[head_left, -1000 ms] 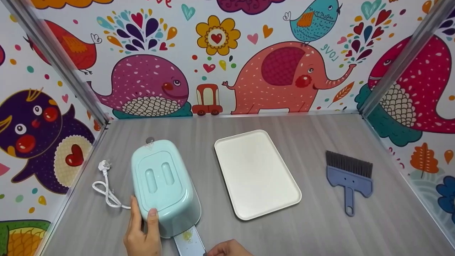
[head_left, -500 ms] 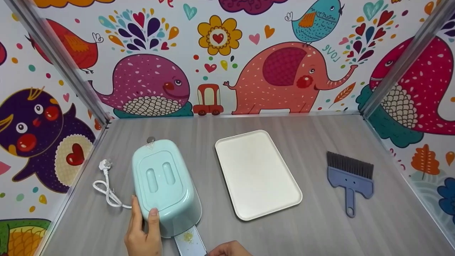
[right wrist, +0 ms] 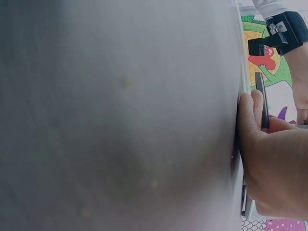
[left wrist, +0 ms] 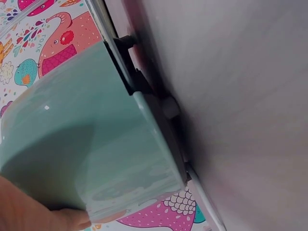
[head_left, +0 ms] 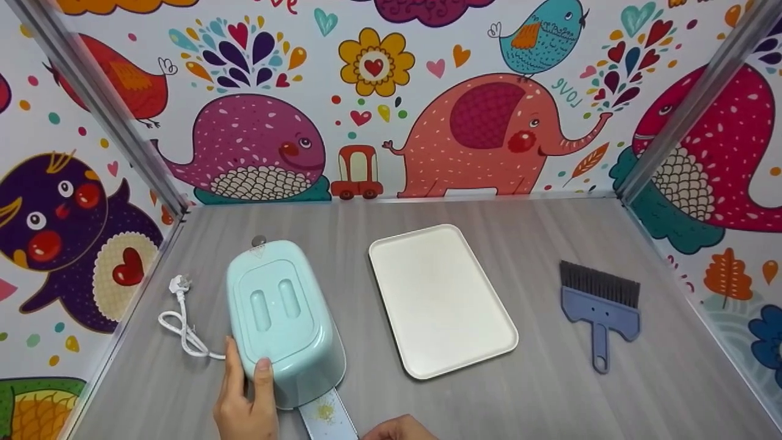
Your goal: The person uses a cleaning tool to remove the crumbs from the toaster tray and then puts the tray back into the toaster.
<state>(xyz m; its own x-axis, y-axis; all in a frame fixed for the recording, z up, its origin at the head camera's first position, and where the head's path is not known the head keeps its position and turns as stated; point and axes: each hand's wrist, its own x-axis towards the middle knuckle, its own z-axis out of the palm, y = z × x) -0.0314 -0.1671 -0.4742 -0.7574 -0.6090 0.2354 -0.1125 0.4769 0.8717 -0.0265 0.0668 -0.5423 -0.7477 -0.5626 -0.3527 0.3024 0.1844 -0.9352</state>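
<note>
A mint-green toaster [head_left: 281, 311] with a lid showing two long recesses stands at the left of the table. My left hand [head_left: 247, 397] grips its near left corner, thumb on the front side and fingers along the left; the left wrist view shows the toaster's glossy wall [left wrist: 86, 139] close up. From under the near end sticks out a flat metal crumb tray [head_left: 327, 415] bearing a patch of yellowish crumbs. At the bottom edge, my right hand [head_left: 400, 429] pinches the tray's right side. In the right wrist view the fingers [right wrist: 248, 113] hold a thin, dark-looking edge.
A white rectangular tray [head_left: 443, 299] lies right of the toaster. Farther right is a blue brush [head_left: 602, 311] with dark bristles. A white power cord [head_left: 186, 330] lies looped left of the toaster. Patterned walls [head_left: 360, 110] enclose the back and sides.
The crumb tray has slid slightly farther out from under the toaster, toward the near edge, with my right hand moving along. My left hand and the toaster stay in place.
</note>
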